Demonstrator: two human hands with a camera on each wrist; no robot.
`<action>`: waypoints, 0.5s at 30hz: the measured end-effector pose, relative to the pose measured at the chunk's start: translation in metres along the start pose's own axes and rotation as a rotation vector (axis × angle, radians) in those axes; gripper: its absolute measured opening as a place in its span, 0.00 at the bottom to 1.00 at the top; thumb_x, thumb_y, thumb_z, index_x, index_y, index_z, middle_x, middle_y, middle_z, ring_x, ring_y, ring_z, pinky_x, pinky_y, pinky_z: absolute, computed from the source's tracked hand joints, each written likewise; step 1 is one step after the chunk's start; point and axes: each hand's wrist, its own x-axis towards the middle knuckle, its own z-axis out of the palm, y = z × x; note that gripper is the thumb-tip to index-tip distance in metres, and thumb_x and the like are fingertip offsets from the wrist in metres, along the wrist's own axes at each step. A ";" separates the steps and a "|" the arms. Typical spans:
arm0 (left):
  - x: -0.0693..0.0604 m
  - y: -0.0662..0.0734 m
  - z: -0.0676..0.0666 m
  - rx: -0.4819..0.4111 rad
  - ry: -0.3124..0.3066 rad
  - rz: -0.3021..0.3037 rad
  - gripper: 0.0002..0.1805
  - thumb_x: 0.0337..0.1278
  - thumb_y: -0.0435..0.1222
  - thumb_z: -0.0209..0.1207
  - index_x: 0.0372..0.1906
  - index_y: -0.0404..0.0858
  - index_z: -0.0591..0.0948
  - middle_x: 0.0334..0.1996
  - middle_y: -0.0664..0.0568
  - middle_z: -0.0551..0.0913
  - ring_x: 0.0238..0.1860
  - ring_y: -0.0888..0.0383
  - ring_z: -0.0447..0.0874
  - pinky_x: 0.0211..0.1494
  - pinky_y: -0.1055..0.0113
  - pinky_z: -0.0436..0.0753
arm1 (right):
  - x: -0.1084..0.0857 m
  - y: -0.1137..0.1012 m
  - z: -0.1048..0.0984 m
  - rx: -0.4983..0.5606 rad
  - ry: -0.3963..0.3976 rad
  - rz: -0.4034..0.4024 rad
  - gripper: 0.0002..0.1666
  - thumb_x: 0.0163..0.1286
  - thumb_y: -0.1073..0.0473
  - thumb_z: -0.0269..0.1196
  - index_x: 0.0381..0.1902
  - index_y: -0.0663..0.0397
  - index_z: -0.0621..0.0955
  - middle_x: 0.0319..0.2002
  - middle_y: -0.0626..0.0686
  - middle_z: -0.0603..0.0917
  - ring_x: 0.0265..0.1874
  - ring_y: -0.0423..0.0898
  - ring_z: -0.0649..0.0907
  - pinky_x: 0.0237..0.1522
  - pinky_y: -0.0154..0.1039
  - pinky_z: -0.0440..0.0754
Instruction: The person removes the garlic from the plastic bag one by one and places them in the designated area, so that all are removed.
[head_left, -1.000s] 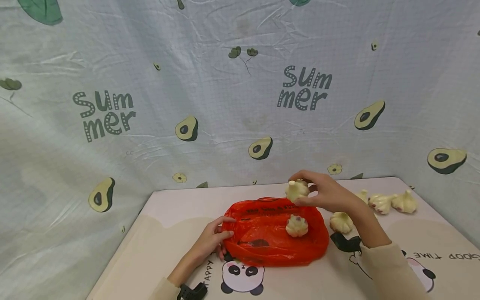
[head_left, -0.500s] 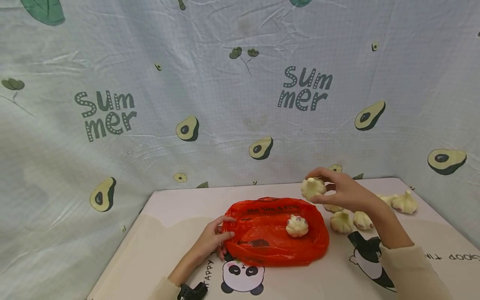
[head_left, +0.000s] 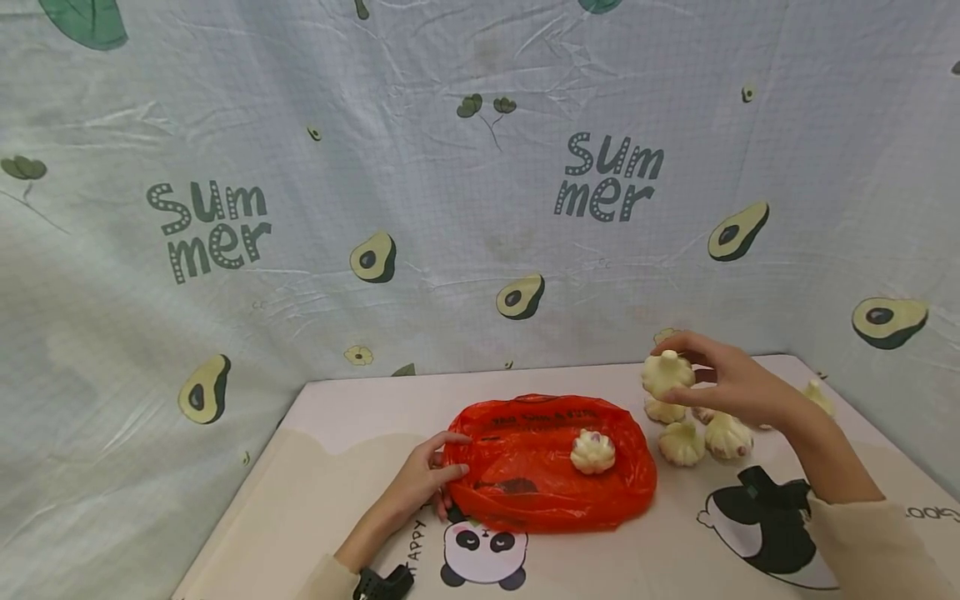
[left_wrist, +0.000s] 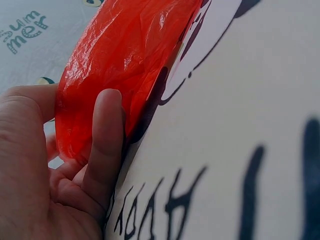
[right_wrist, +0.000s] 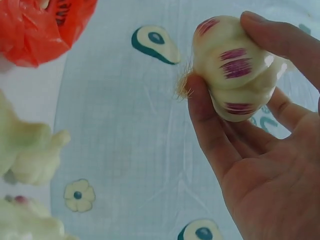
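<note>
My right hand (head_left: 738, 385) grips a garlic bulb (head_left: 664, 377) between thumb and fingers, above the loose bulbs at the right. In the right wrist view that bulb (right_wrist: 235, 67) shows purple streaks and a tuft of roots. A red plastic bag (head_left: 517, 504) lies spread in the middle of the table, with another garlic bulb (head_left: 592, 452) on its right half. At the bag's left edge, my left hand (head_left: 415, 482) holds the red plastic (left_wrist: 115, 65), fingers and thumb on either side of it.
Several garlic bulbs (head_left: 681, 444) cluster right of the bag, some partly hidden by the right hand and forearm. One bulb (head_left: 817, 397) sits near the table's right edge. A printed cloth (head_left: 450, 208) rises behind the pale table (head_left: 345, 425).
My right hand has moved right with its garlic bulb, from over the bag's back edge to above the loose bulbs. The left hand and the bag stay put.
</note>
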 end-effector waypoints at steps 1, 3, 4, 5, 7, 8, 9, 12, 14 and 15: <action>0.000 0.000 0.000 0.001 0.000 0.000 0.28 0.69 0.37 0.62 0.71 0.39 0.72 0.30 0.47 0.79 0.14 0.60 0.80 0.18 0.70 0.82 | -0.002 0.002 -0.002 -0.004 0.007 -0.006 0.31 0.64 0.52 0.74 0.62 0.46 0.75 0.60 0.52 0.79 0.62 0.61 0.80 0.48 0.27 0.83; 0.000 -0.001 0.000 0.002 0.000 -0.001 0.28 0.69 0.37 0.62 0.71 0.39 0.72 0.29 0.48 0.79 0.14 0.60 0.80 0.18 0.70 0.82 | -0.006 0.007 -0.004 -0.022 0.025 -0.012 0.31 0.65 0.53 0.74 0.63 0.46 0.75 0.60 0.52 0.79 0.61 0.57 0.80 0.49 0.26 0.82; 0.000 -0.001 0.000 0.002 0.000 -0.002 0.28 0.69 0.37 0.62 0.71 0.39 0.72 0.29 0.48 0.79 0.14 0.60 0.80 0.18 0.70 0.82 | -0.008 0.010 -0.006 -0.026 0.031 -0.011 0.31 0.65 0.54 0.73 0.63 0.46 0.75 0.59 0.51 0.79 0.60 0.53 0.81 0.48 0.26 0.83; 0.000 -0.001 0.000 0.001 0.001 -0.004 0.28 0.69 0.37 0.62 0.70 0.39 0.72 0.29 0.48 0.79 0.14 0.60 0.79 0.18 0.70 0.82 | -0.009 0.012 -0.007 -0.028 0.035 -0.011 0.30 0.65 0.54 0.73 0.62 0.46 0.75 0.58 0.51 0.79 0.58 0.48 0.82 0.48 0.26 0.84; 0.000 -0.002 0.000 -0.001 0.002 -0.007 0.28 0.68 0.37 0.62 0.70 0.39 0.73 0.29 0.48 0.79 0.14 0.60 0.79 0.18 0.70 0.82 | -0.013 0.017 -0.011 -0.040 0.043 -0.003 0.30 0.65 0.54 0.73 0.63 0.45 0.75 0.57 0.48 0.79 0.55 0.36 0.81 0.46 0.27 0.85; 0.000 -0.002 0.000 -0.003 0.002 -0.009 0.28 0.68 0.37 0.62 0.70 0.39 0.73 0.29 0.48 0.79 0.14 0.60 0.79 0.18 0.70 0.82 | -0.015 0.020 -0.013 -0.041 0.045 0.000 0.30 0.65 0.55 0.73 0.63 0.45 0.75 0.56 0.47 0.79 0.53 0.30 0.80 0.46 0.28 0.85; 0.000 -0.002 0.000 -0.005 0.002 -0.010 0.28 0.68 0.37 0.62 0.70 0.39 0.73 0.29 0.48 0.79 0.14 0.60 0.79 0.18 0.70 0.82 | -0.017 0.023 -0.015 -0.041 0.048 0.001 0.30 0.65 0.55 0.73 0.63 0.45 0.75 0.56 0.45 0.79 0.51 0.26 0.78 0.45 0.28 0.86; 0.000 -0.002 0.001 -0.005 0.004 -0.008 0.28 0.68 0.37 0.62 0.70 0.39 0.73 0.29 0.47 0.79 0.14 0.60 0.79 0.18 0.70 0.82 | -0.022 0.032 -0.021 -0.042 0.063 0.011 0.30 0.66 0.56 0.72 0.63 0.44 0.74 0.55 0.39 0.78 0.50 0.21 0.76 0.42 0.30 0.86; 0.001 -0.001 0.001 -0.005 0.006 -0.009 0.28 0.68 0.37 0.62 0.70 0.39 0.73 0.29 0.47 0.79 0.13 0.60 0.79 0.18 0.70 0.82 | -0.025 0.038 -0.025 -0.044 0.071 0.010 0.30 0.67 0.57 0.72 0.63 0.44 0.74 0.54 0.35 0.77 0.50 0.21 0.76 0.41 0.30 0.87; 0.001 0.000 0.000 -0.005 0.006 -0.009 0.28 0.68 0.37 0.62 0.70 0.39 0.73 0.29 0.47 0.79 0.13 0.60 0.79 0.18 0.70 0.82 | -0.027 0.041 -0.027 -0.046 0.074 0.010 0.29 0.67 0.57 0.72 0.63 0.45 0.74 0.54 0.33 0.77 0.50 0.21 0.77 0.40 0.30 0.87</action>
